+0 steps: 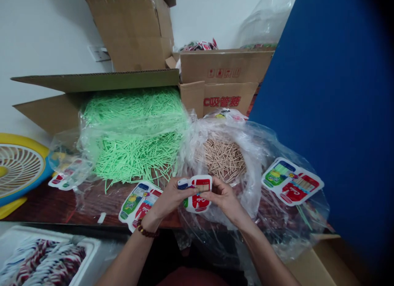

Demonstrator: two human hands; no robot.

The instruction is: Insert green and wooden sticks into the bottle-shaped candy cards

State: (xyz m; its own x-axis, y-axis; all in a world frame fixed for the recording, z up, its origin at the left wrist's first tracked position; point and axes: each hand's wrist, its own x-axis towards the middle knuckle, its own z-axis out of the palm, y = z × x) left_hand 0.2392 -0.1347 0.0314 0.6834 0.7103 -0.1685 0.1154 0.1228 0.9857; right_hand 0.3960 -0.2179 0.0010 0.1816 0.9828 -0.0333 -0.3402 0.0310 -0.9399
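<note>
Between my two hands is a small printed packet (201, 203) with a red cola-bottle picture, a green part at its left and brown sticks showing in its window. My left hand (170, 197) grips its left side, and a dark bead bracelet is on that wrist. My right hand (224, 197) pinches its right edge, thumb in front. Just beyond lies a heap of thin brown sticks (226, 156) in a clear plastic bag. Left of that, bright green sticks (135, 154) spill from a bag in a carton. Another printed packet (135, 208) lies beside my left forearm.
A filled packet (292, 181) rests on plastic at the right. Cardboard boxes (132, 31) stand behind, and a blue panel (326, 113) bounds the right. At the left are a yellow and blue fan (21, 167) and a white foam box (92, 253) of stacked packets.
</note>
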